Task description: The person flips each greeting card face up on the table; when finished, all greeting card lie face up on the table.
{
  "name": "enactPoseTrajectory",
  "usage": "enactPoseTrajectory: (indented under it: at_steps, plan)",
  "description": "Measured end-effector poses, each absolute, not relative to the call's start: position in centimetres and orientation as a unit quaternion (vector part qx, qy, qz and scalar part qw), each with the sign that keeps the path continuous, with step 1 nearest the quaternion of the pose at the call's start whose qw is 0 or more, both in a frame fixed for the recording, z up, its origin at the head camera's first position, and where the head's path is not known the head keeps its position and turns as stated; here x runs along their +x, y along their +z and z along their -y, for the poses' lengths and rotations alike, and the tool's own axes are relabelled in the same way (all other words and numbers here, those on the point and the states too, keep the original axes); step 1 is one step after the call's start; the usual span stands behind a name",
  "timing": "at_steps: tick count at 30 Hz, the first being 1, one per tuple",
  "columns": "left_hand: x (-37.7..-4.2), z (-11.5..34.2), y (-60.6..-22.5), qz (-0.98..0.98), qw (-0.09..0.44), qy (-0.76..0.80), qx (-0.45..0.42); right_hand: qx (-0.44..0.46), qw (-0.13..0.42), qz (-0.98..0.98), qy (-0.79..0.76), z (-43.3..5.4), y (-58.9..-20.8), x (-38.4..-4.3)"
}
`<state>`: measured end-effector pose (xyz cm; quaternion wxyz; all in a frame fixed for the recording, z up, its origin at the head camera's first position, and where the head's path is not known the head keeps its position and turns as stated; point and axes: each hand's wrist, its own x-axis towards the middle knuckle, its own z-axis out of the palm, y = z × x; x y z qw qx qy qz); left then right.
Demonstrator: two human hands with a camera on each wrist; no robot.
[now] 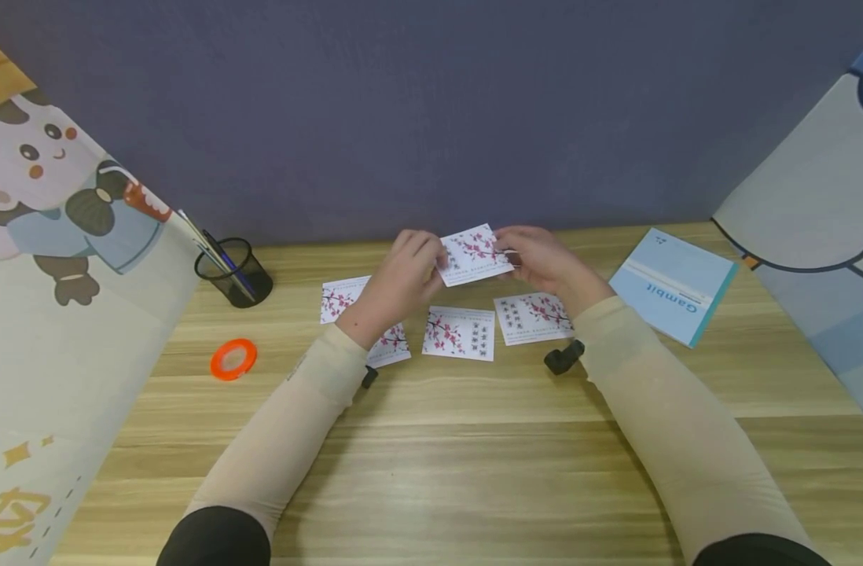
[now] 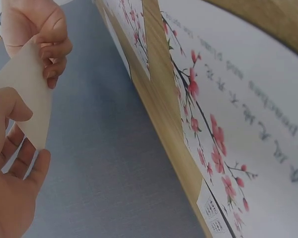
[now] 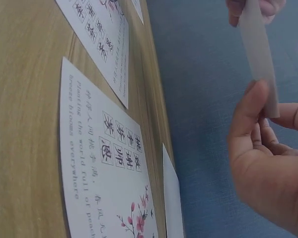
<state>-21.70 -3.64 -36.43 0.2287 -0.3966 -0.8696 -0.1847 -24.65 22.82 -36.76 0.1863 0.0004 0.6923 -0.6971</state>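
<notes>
Both hands hold one white card (image 1: pixel 476 254) printed with pink blossoms, raised above the back of the table. My left hand (image 1: pixel 406 271) pinches its left edge, with the thumb on one face and the fingers behind in the left wrist view. At the opposite edge, my right hand (image 3: pixel 273 158) grips the card between thumb and fingers. Below them, several similar cards lie on the table: a middle card (image 1: pixel 458 334), a right card (image 1: pixel 535 318) under my right wrist, and two on the left, partly hidden by my left forearm.
A black mesh pen cup (image 1: pixel 251 275) with pens stands at the back left, and an orange tape roll (image 1: pixel 233 359) lies in front of it. On the right is a light blue notebook (image 1: pixel 672 287). A dark blue-grey partition (image 1: pixel 431 118) rises behind the table (image 1: pixel 467 456).
</notes>
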Motion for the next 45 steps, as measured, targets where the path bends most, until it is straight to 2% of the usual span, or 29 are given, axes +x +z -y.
enactPoseTrajectory:
  at_steps: [11, 25, 28, 35, 45]
  plan:
    - [-21.8, 4.1, -36.8, 0.880, 0.217, -0.185, -0.379, 0.015, 0.185, -0.694, -0.696, -22.5, -37.2, -24.5]
    - [-22.3, 4.9, -36.9, 0.909, 0.206, -0.231, -0.280, 0.024, 0.189, -0.669, -0.719, -21.8, -37.9, -24.8]
    - [-22.5, 5.1, -36.9, 0.919, 0.173, -0.259, -0.243, 0.032, 0.187, -0.672, -0.716, -21.2, -38.2, -24.9]
    - [-22.6, 5.4, -37.0, 0.934, 0.042, -0.327, -0.137, 0.035, 0.210, -0.684, -0.698, -18.9, -39.4, -24.7]
    - [-23.2, 5.7, -37.4, 0.939, -0.024, -0.327, -0.103, 0.047, 0.228, -0.689, -0.687, -17.5, -39.6, -24.9]
